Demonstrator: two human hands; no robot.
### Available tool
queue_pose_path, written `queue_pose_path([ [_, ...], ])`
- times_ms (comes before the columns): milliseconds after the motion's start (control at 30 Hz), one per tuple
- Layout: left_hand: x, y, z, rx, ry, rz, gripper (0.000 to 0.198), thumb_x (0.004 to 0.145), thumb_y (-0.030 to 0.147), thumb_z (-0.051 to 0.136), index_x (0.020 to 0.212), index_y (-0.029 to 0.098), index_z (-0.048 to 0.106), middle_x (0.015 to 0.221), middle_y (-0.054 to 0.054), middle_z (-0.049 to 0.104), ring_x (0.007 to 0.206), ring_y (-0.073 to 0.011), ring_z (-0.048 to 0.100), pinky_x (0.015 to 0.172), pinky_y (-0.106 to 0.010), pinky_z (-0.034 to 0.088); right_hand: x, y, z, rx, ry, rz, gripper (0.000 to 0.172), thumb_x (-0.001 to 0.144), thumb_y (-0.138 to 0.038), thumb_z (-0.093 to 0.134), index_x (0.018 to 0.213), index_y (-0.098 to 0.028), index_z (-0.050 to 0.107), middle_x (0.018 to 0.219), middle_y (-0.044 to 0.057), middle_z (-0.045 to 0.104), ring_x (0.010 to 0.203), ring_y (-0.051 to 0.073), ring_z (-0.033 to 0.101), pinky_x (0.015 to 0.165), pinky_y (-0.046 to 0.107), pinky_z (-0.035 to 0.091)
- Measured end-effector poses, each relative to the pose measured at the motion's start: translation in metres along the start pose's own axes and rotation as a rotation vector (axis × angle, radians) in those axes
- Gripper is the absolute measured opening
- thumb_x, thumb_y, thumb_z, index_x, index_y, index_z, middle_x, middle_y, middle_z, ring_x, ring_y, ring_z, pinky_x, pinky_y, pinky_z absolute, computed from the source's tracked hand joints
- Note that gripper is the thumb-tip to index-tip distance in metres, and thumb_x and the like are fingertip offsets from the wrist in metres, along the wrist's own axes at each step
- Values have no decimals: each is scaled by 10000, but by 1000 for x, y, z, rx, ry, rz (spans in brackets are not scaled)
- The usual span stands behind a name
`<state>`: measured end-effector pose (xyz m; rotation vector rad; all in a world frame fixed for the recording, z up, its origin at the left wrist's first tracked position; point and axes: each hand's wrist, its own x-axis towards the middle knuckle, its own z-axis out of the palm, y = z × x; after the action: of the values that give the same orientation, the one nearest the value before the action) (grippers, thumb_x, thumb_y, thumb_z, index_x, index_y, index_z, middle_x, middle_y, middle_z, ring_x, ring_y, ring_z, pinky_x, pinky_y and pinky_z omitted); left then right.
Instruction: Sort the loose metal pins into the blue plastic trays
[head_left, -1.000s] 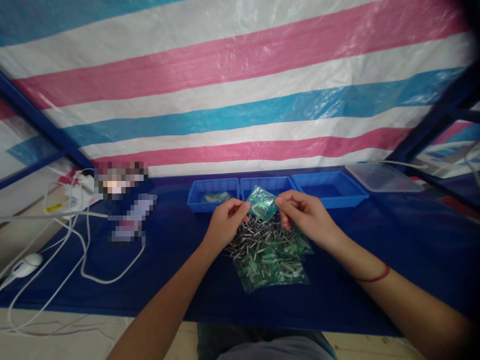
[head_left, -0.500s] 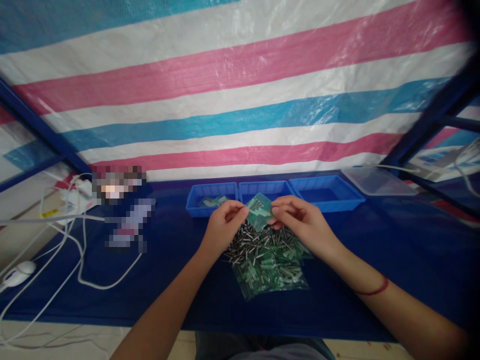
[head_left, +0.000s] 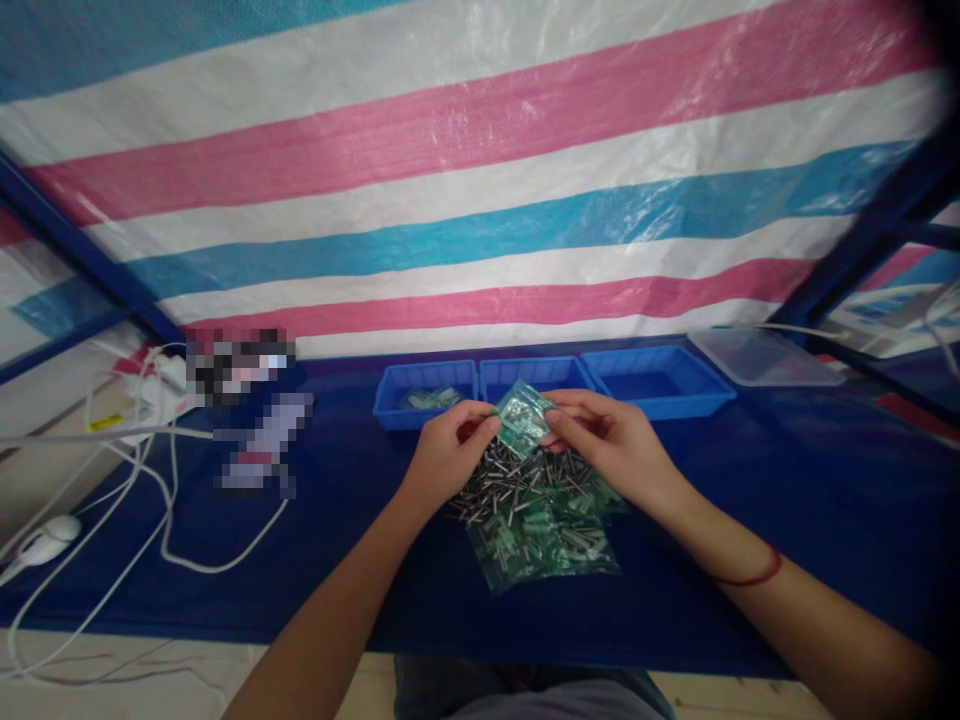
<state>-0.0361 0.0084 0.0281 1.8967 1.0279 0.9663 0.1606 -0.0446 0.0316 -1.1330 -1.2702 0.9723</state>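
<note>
A small greenish clear plastic bag (head_left: 524, 415) with slim metal pieces inside is held up between my two hands. My left hand (head_left: 456, 450) pinches its left corner between thumb and fingers. On the opposite side, my right hand (head_left: 611, 440) grips the right corner. Just below lies a heap of loose metal pins (head_left: 499, 485), partly hidden by the hands and the bag. Nearer to me, several filled green-tinted bags (head_left: 544, 545) lie in a pile against the heap.
Behind the hands stand three blue bins: the left bin (head_left: 386, 408) holds some small bags, then a middle bin (head_left: 532, 372) and a right bin (head_left: 660, 385). A translucent lid (head_left: 765, 358) lies at the back right. White cables (head_left: 169, 540) and a blurred-out object (head_left: 266, 440) are at left.
The bag between my hands has tilted and now shows more glare. Both hands keep their hold at almost the same spot. The whole view has shifted slightly.
</note>
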Motion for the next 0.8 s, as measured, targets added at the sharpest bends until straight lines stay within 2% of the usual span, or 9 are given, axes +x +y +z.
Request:
queue_pose_path([
  [100,6,-1,-14,17,89,30,241,840,327,582,992,157,661,897,-60,715,797,-169,657,735,-272,499,1,-4,-2,-10,23,-17,373,816,-421,625,1093,-172,610,829,58,711,623,155,669,616,322,571],
  [200,16,-5,-42,122,340,26,271,852,349,558,1013,152,651,921,-70,716,828,-182,662,760,-279,497,2,-8,-6,-32,56,-55,351,841,-428,588,1096,-187,595,880,64,692,619,146,646,584,312,553],
  [267,21,-10,-61,267,451,13,289,862,345,537,1045,152,650,963,-77,716,881,-194,661,802,-288,489,2,-10,-7,-39,70,-63,328,840,-424,586,1077,-197,592,853,52,677,607,142,629,567,302,537],
  [367,23,-17,-79,539,436,-66,301,891,323,474,1078,175,657,966,-73,723,891,-203,659,828,-307,478,1,-12,-6,-49,73,-68,300,832,-414,589,1053,-211,584,825,36,659,587,136,607,558,296,523],
  [467,21,-18,-81,763,383,-159,300,878,322,487,1086,217,675,952,-85,722,946,-270,625,862,-409,446,2,-14,-8,-81,61,-92,299,828,-402,584,1061,-215,569,812,28,645,578,135,594,547,291,510],
  [567,17,-15,-75,877,379,-168,321,848,338,528,1101,209,678,1086,-132,674,1042,-352,546,866,-512,401,2,-15,-25,-261,62,-118,293,836,-397,562,1055,-204,582,770,24,637,555,136,571,515,283,478],
  [700,15,-9,-69,956,439,-108,339,872,351,506,1161,239,643,1171,-113,614,1071,-331,503,843,-472,411,-6,-10,-65,-727,-42,-123,220,849,-351,521,954,-207,649,763,37,659,616,173,595,578,320,486],
  [800,15,-4,-65,891,434,-38,281,881,342,503,1091,257,670,1131,-80,625,1053,-298,508,842,-425,415,-20,1,-86,-940,-226,-186,261,798,-359,593,1003,-215,666,942,67,676,800,221,640,743,384,518],
])
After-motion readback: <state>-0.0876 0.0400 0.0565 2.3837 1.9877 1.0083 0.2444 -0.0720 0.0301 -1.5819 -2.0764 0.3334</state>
